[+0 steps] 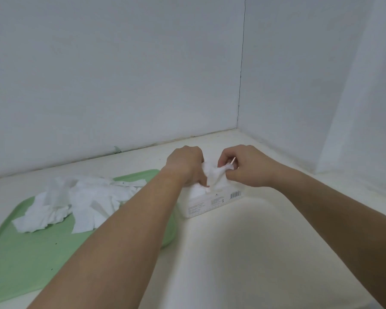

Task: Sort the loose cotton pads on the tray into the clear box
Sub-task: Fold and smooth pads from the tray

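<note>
Bunch of pads [215, 177]: white and crumpled, it sits on the top of the clear box [212, 202], between the two hands.
Left hand [184, 167]: fingers bent down around the left side of the bunch, with the thumb tip at its lower edge.
Right hand [246, 168]: pinches the right end of the bunch between thumb and fingers.
Clear box: stands on the pale counter [254, 253], just beside the right edge of the tray [31, 253].
Loose cotton pads [82, 199]: lie in a heap on the far part of the green tray, well apart from the hands.
Left forearm [129, 224]: crosses over the right side of the tray and hides it.
Walls [120, 74]: plain white, they meet in a corner behind the box.
</note>
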Tool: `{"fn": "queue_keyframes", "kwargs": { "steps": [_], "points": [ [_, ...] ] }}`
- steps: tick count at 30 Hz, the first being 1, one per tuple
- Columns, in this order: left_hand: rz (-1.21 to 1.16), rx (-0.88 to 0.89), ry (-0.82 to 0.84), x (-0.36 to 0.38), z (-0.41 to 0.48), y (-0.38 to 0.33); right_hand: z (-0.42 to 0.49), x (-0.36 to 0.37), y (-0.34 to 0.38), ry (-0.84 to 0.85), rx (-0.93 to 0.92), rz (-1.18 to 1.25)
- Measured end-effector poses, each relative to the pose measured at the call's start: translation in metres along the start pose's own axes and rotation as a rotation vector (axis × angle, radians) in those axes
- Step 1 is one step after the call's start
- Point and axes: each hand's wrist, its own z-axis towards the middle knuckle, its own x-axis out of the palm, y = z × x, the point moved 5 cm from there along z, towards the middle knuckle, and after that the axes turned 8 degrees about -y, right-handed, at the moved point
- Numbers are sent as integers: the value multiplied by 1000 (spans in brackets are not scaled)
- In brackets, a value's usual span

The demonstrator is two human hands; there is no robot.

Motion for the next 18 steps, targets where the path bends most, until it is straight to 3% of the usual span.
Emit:
{"fn": "queue_keyframes", "kwargs": {
  "steps": [6,11,18],
  "points": [
    [20,9,-25,2,1,1,0,6,8,67,-20,16],
    [27,-6,-13,3,2,2,5,17,5,207,-20,-127],
    [-27,-20,84,8,1,2,11,23,0,133,12,-125]
  ]
}}
